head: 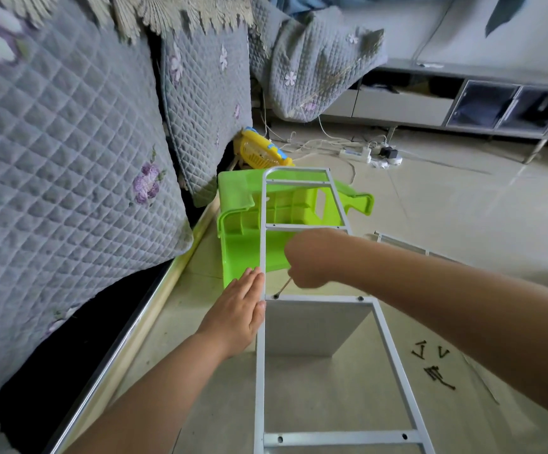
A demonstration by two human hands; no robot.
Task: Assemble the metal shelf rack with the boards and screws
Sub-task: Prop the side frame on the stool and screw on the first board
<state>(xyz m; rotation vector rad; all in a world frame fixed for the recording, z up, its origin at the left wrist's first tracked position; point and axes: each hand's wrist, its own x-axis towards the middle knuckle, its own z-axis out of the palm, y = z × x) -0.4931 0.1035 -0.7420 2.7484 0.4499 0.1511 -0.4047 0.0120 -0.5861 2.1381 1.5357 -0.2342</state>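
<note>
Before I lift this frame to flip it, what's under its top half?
A green plastic stool lies on its side beneath the metal frame. The right hand covers part of it, so anything there is hidden.

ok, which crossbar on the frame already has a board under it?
The crossbar just below the right hand, where the screwdriver tip meets its left hole. A grey board hangs beneath it; the other crossbars are bare.

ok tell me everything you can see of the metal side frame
The metal side frame is a pale grey ladder-shaped piece of thin bars with a rounded far end and several cross rungs. It lies over a grey board on edge. The left hand presses flat against its left rail; the right hand holds a slim tool at a rung's screw hole.
</note>
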